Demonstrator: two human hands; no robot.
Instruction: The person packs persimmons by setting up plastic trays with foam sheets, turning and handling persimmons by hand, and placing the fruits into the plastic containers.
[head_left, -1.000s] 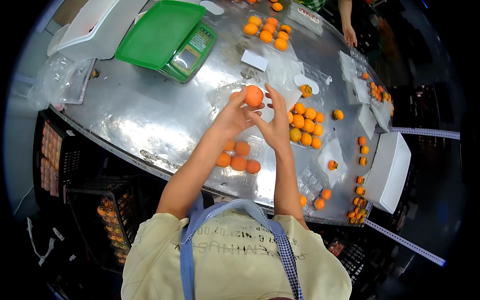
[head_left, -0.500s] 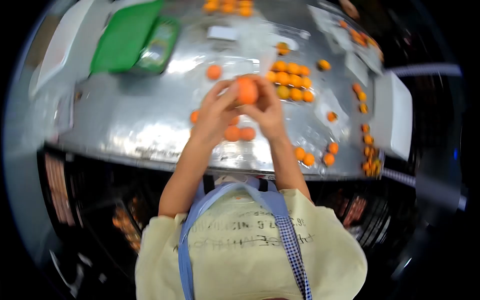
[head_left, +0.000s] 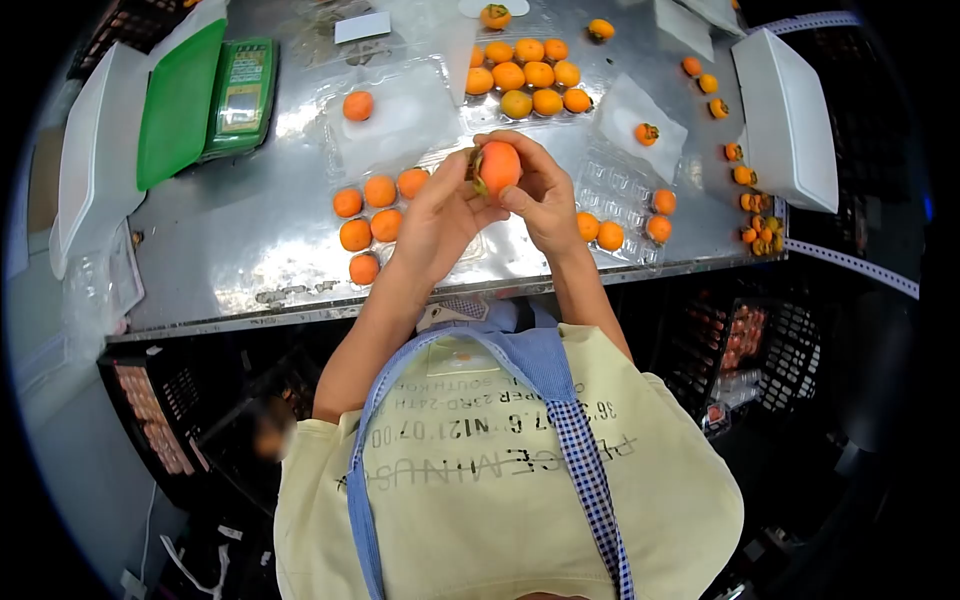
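Note:
An orange-red persimmon [head_left: 500,168], its leafy calyx turned left, is held between both hands above the metal table. My left hand [head_left: 443,212] supports it from the left, fingers curled at the calyx. My right hand [head_left: 541,196] wraps its right side, thumb on the front. Below and left, several persimmons [head_left: 380,190] sit in a clear tray, partly hidden by my left hand. A single persimmon [head_left: 358,106] lies on a clear tray with a white sheet [head_left: 405,125]. Behind my right hand is a filled tray of persimmons [head_left: 538,74].
A green scale [head_left: 240,95] and white foam box [head_left: 95,150] stand at left. Another foam box [head_left: 790,120] stands at right, beside loose persimmons [head_left: 743,175]. A partly filled clear tray [head_left: 625,190] lies near the front edge [head_left: 640,268]. Black crates [head_left: 165,415] are below.
The view has swung rightward. The held persimmon has been turned, so its calyx now shows. A lone persimmon on the sheet, earlier beside or behind my hands, is now farther left of them.

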